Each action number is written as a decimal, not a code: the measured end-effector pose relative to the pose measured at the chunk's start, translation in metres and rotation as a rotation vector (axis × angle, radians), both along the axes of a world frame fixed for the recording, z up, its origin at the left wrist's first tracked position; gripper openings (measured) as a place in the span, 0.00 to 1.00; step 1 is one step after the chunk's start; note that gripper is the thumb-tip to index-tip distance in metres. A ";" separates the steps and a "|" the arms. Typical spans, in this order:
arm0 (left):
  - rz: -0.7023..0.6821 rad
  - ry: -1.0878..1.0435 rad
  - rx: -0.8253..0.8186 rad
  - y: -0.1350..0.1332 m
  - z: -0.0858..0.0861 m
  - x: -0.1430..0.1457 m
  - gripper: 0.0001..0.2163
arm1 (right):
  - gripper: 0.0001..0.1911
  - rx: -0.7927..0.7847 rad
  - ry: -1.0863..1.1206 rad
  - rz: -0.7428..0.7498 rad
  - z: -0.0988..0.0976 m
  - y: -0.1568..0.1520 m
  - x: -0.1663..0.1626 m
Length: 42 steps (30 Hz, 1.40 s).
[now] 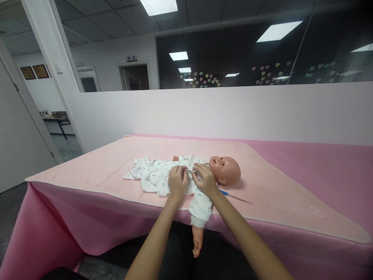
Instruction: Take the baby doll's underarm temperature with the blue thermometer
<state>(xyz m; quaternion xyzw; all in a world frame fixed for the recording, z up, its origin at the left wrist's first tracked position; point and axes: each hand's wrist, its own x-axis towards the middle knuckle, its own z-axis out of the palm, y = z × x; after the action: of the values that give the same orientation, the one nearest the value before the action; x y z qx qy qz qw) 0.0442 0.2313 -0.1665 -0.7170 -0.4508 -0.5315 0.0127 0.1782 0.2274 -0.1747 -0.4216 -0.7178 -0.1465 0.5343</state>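
A baby doll (227,171) lies on its back, head to the right, in a white printed baby gown (157,177). My left hand (178,181) and my right hand (206,179) meet over the doll's chest, fingers bent and pinched. Between my fingertips shows a thin white tie string (190,170) of the gown, and both hands grip it. One sleeved doll arm (198,237) hangs over the near table edge, below my right wrist. My fingers partly cover the gown's front.
A thin stick with a blue end (237,198) lies beside the doll, right of my right forearm. Under the doll, a light pink blanket (96,171) covers a darker pink cloth (309,171) on the table. Behind stands a white half wall (233,116) with glass above.
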 end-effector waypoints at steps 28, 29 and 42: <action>-0.014 0.097 0.007 -0.006 0.001 0.001 0.10 | 0.08 -0.085 0.073 -0.033 -0.003 0.004 0.001; -0.015 0.130 0.012 -0.006 0.001 0.002 0.09 | 0.08 -0.087 0.074 -0.033 -0.003 0.004 0.001; 0.033 0.050 0.025 -0.004 -0.001 0.003 0.06 | 0.07 -0.095 0.079 -0.031 -0.004 0.004 0.001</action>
<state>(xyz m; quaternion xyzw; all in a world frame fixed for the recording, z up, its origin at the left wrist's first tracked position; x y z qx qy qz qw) 0.0470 0.2276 -0.1678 -0.7224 -0.4556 -0.5185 0.0416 0.1796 0.2314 -0.1784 -0.4631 -0.6959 -0.1037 0.5390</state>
